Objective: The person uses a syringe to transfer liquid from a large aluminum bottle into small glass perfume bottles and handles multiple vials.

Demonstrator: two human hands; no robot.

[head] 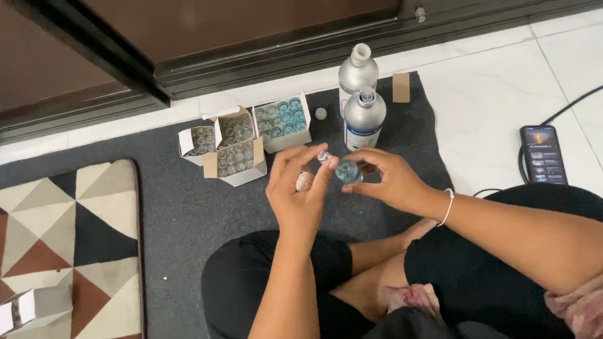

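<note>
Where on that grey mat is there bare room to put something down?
The widest bare stretch of the mat lies between the patterned rug and the left hand, below the boxes. A smaller patch sits right of the two bottles, below the cardboard piece. It is crowded around boxes, bottles and the right hand.

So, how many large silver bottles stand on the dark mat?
2. One silver bottle stands at the mat's far edge, uncapped; the second silver bottle stands just in front of it, nearer the hands. None seems hidden.
</note>
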